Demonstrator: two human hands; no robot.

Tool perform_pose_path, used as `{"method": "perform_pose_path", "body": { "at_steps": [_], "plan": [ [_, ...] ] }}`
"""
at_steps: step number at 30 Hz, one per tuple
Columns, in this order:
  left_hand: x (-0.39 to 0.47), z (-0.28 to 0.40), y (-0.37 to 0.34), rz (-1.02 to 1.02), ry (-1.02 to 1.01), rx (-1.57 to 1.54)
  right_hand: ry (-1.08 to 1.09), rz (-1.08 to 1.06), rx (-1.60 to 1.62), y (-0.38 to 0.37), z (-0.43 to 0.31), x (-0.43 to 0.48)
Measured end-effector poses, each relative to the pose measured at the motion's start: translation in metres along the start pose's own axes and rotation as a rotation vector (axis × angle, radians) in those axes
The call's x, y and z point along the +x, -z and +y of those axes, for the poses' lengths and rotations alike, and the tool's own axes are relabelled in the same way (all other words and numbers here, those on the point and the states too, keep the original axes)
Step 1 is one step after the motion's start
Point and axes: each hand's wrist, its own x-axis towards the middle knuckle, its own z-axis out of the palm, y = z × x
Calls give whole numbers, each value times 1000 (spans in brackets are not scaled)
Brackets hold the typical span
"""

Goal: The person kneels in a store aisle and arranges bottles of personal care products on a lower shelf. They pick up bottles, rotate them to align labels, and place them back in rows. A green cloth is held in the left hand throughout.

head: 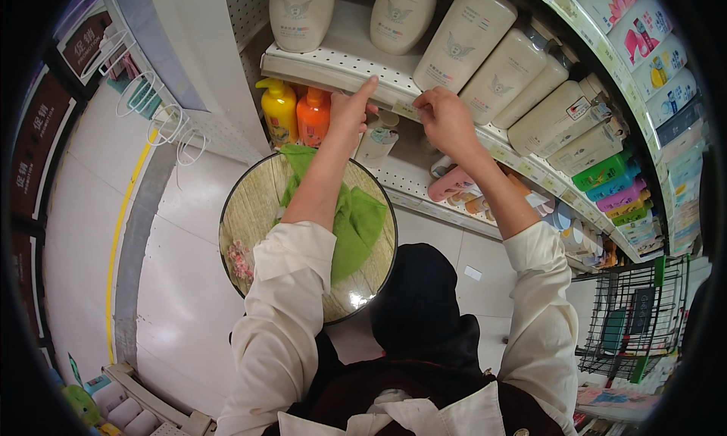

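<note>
My left hand (351,111) is at the front edge of a white perforated shelf (346,38), thumb raised against the edge and other fingers curled below it. Nothing shows in its grasp. My right hand (446,118) is bent at the same edge, fingertips close together beside a price label (405,109); whether they pinch anything is unclear. Large cream bottles (466,35) stand on this shelf behind my hands. Beneath the left hand are a yellow pump bottle (279,112), an orange pump bottle (313,118) and a cream bottle (376,143).
Under my left forearm, a green cloth (359,231) lies on a round wood-patterned stool top (250,209). A pink bottle (448,184) lies on the lower shelf. Wire hooks (149,98) jut out at left. A black wire shopping basket (630,328) is at right.
</note>
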Motion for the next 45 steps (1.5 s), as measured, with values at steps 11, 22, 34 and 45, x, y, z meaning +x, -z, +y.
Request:
{"method": "perform_pose_path", "body": {
  "at_steps": [11,22,34,45],
  "plan": [
    [8,-8,4,3,-20,21,-34,-273,-314,16,-12,37],
    [16,-16,5,28,-44,21,2,-434,-428,18,-22,58],
    [7,-11,-1,54,-49,-84,185,-207,-285,-23,-63,122],
    [20,-21,7,-60,-113,-54,325,-178,-385,-97,-142,172]
  ]
}}
